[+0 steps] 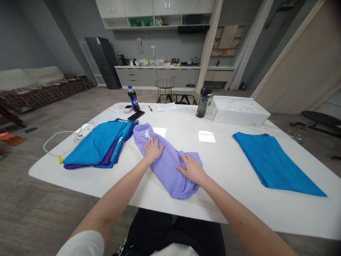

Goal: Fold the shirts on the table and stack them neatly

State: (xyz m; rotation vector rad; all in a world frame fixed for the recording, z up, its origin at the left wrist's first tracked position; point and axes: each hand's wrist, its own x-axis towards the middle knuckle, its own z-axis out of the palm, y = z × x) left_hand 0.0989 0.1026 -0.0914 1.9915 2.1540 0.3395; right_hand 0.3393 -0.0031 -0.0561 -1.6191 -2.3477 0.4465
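A lavender garment (166, 170) lies partly folded and slightly wrinkled on the white table (213, 199), slanting from upper left to lower right. White print shows near its upper end. My left hand (153, 150) rests on the garment just below the print, fingers spread. On its right part lies my right hand (191, 168), fingers apart, beside a fold. Left of the garment is a stack of folded blue and purple clothes (97, 144). A folded blue cloth (277, 163) lies flat at the right.
Behind the garment stand a cola bottle (133, 99), a phone (136, 115), a pen (150, 108) and papers (166, 106). Farther right are a dark tumbler (204, 103) and a white box (239, 112). A white cable (57, 133) curls at the left edge.
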